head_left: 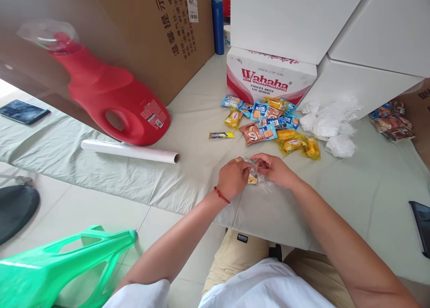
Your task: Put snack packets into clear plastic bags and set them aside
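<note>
Near the front edge of the cloth-covered table, my left hand [234,178], with a red cord at the wrist, has its fingers closed on a small snack packet [252,179]. Clear plastic film [265,185] lies crumpled around the packet, and the fingers of my right hand [274,169] pinch it. Both hands partly hide the packet, so its kind cannot be read. Just beyond them is a pile of wrapped snacks in blue, brown and yellow packs, among them a brown snack packet [250,134]. A single slim yellow packet [221,135] lies apart to the left.
At left a white film roll [129,151] lies before a red detergent jug [117,93]. A Wahaba-like lettered carton [270,77] stands behind the snacks. Crumpled clear plastic [331,122] sits right of them. Phones [23,111] lie at both sides; a green stool [30,272] stands below left.
</note>
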Tool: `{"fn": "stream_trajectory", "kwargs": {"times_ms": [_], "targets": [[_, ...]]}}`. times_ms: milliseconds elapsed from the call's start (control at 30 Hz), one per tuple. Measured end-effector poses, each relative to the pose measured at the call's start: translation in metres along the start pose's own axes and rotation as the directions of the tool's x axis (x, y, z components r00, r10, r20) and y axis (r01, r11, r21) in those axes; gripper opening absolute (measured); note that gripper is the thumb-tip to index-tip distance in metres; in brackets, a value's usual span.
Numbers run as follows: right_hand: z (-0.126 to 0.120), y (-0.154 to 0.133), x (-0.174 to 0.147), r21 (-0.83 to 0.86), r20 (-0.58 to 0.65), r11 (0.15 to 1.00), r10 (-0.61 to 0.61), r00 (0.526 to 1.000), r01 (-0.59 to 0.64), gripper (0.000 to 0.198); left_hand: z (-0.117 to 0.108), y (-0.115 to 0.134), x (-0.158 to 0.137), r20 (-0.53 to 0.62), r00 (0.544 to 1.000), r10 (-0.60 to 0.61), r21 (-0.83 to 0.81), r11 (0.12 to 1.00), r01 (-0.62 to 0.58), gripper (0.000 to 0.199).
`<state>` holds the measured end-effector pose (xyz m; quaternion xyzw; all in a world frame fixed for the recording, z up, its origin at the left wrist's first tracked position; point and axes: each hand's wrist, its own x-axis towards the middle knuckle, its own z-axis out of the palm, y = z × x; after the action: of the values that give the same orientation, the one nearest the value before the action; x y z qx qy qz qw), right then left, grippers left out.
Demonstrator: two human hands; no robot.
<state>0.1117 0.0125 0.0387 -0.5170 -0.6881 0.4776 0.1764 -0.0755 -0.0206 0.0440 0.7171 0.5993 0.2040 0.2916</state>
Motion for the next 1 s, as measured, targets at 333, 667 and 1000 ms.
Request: {"fn": "stream_trajectory", "kwargs": {"times_ms": [333,667,1000], "targets": [[-0.011,-0.009,-0.026,-0.346,-0.262,0.938,-0.1,0.96,0.004,0.028,0.017,-0.012,0.002,-0.296,0.917,-0.268,-0.151,0.961,0.232,0.069],[-0.01,0.025,-0.06,-0.121,-0.278,0.96,0.212,0.937,-0.253,0.013,0.002,-0.013,0.007,-0.106,0.911,-0.399,-0.04,0.917,0.397,0.051],[-0.017,0.016,-0.044,-0.324,-0.282,0.934,0.059,0.958,-0.153,0.063,0.014,-0.006,-0.002,-0.112,0.947,-0.3,-0.217,0.938,0.271,0.042]]}}
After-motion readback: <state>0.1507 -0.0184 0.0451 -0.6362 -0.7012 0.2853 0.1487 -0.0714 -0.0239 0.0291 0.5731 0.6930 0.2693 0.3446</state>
